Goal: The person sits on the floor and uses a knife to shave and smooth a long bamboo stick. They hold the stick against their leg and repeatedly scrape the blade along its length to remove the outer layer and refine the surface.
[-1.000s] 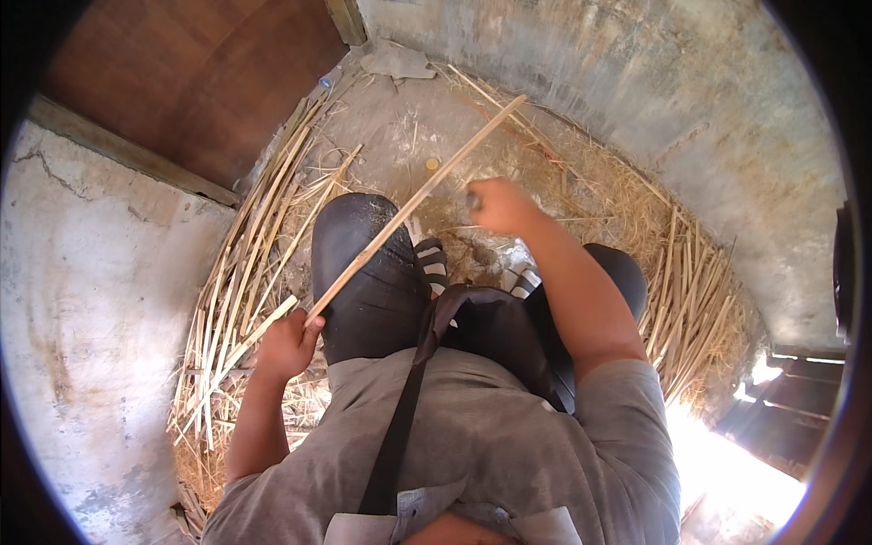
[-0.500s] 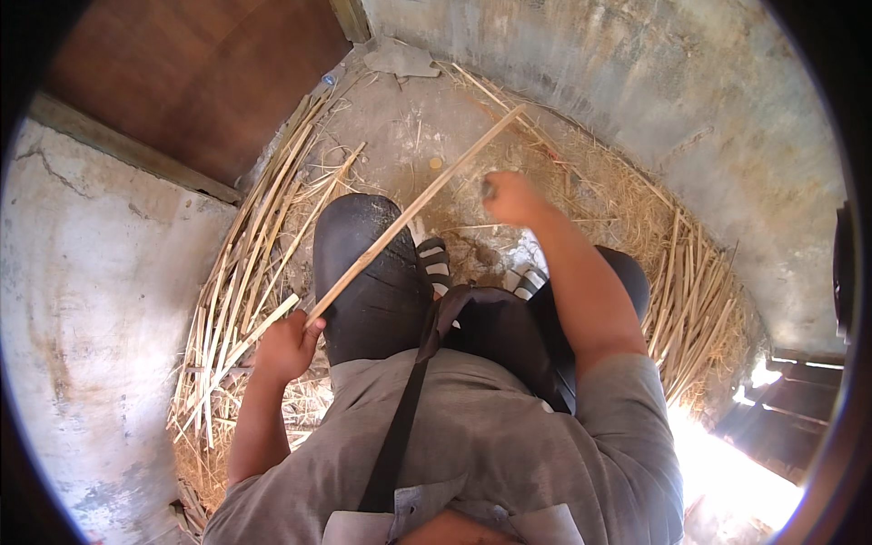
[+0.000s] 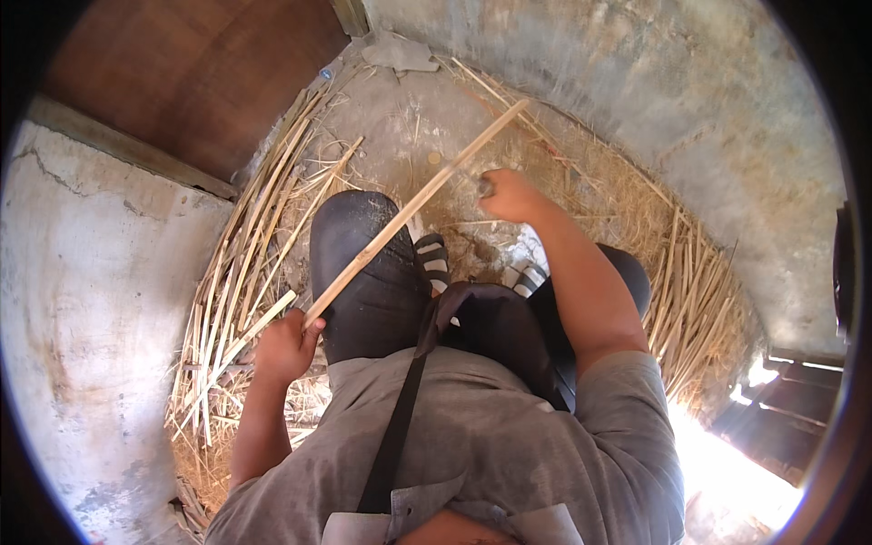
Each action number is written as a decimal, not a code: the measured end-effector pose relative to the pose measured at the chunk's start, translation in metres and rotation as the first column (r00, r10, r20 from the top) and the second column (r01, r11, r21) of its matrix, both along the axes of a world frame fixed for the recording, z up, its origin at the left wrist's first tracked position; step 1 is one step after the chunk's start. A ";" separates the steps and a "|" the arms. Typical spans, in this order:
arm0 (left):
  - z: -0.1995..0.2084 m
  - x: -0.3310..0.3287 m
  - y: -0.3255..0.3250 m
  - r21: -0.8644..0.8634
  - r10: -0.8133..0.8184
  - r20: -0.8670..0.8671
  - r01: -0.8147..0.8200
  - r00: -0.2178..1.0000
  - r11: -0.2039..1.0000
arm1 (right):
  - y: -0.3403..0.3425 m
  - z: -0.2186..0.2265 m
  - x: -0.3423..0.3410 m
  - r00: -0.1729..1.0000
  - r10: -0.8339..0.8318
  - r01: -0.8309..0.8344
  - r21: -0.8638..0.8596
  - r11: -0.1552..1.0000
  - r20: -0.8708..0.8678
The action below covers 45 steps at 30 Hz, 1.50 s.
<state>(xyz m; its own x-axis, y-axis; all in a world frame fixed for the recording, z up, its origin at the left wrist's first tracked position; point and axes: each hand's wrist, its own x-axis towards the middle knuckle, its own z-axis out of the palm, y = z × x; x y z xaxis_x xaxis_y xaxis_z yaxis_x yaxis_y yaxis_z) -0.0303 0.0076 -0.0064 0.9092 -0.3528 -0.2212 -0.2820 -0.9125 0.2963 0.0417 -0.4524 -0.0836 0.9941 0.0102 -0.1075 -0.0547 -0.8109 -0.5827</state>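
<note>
A long bamboo strip slants from my left hand, across my left knee, up to the right over the floor. My left hand is closed round its lower end, thumb on top. My right hand is a fist to the right of the strip's upper half. From it sticks a knife; its dark end shows, while its thin blade is blurred and seems to reach the strip. Whether the blade touches the strip I cannot tell.
Long split bamboo strips lie in a heap to the left, and another pile of strips lies to the right. Fine shavings cover the floor by the curving wall. A brown panel stands at the far left.
My right fist has shifted slightly left, toward the strip, and a blurred blade now shows beside it. My left hand and the strip have hardly moved.
</note>
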 end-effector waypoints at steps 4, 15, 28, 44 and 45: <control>0.000 0.002 0.000 0.006 -0.003 0.003 0.003 1.000 1.000 | -0.021 0.009 0.004 0.989 -0.137 0.136 -0.022 0.990 -0.053; -0.001 0.001 0.000 -0.007 -0.011 -0.009 0.011 1.000 1.000 | 0.011 -0.001 0.004 0.998 -0.069 0.069 -0.006 0.998 -0.008; 0.000 0.003 0.008 -0.025 -0.029 -0.033 0.028 0.999 0.999 | 0.035 0.021 -0.016 0.994 0.051 -0.056 -0.046 0.997 -0.101; 0.012 0.010 -0.001 -0.014 0.008 -0.146 -0.010 0.989 1.000 | -0.002 0.002 0.001 0.987 -0.126 0.129 0.019 0.991 -0.096; 0.012 0.009 -0.002 -0.005 0.014 -0.140 -0.015 0.990 1.000 | -0.018 0.001 0.004 0.974 -0.194 0.200 0.042 0.979 -0.116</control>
<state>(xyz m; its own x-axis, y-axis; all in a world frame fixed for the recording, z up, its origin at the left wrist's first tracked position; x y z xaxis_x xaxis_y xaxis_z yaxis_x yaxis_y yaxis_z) -0.0214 0.0054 0.0054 0.8745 -0.3415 -0.3444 -0.2241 -0.9142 0.3377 0.0455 -0.4701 -0.0828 0.9593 -0.1756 -0.2212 -0.2763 -0.7460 -0.6059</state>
